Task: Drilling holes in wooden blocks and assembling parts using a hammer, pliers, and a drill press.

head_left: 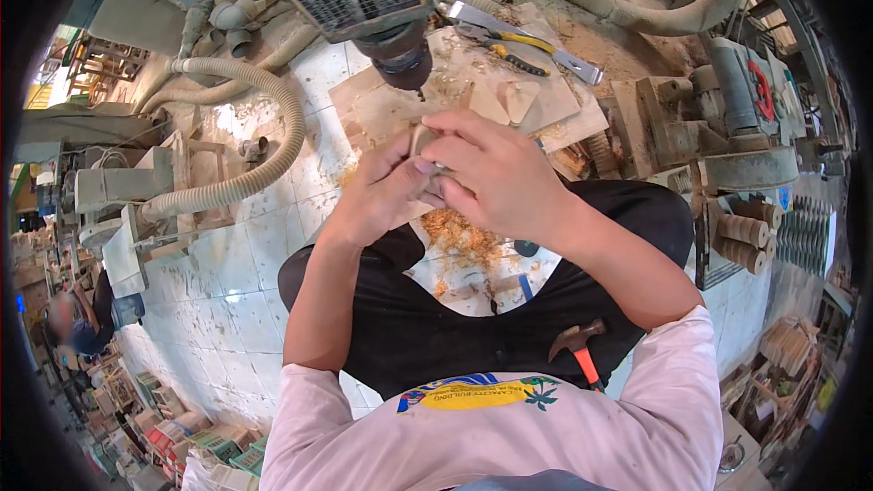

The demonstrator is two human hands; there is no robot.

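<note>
Both of my hands meet just below the drill chuck (pixel 400 59), fingers closed around a small pale wooden piece (pixel 419 140). My left hand (pixel 375 189) grips it from the left. My right hand (pixel 505 171) pinches it from the right, its fingers covering much of the piece. The drill bit (pixel 421 94) points down a little beyond my fingertips, apart from the wood. Farther off, a wooden board (pixel 364 109) bears a rounded triangular wooden piece (pixel 521 100) and another pale piece (pixel 488 105).
Yellow-and-black pliers (pixel 518 39) and a long metal bar (pixel 575 65) lie at the board's far side. Orange shavings (pixel 459 236) cover the tiles between my legs. A hammer (pixel 579 342) lies by my right thigh. A ribbed hose (pixel 291 118) curves at left; a person (pixel 84 327) sits farther left.
</note>
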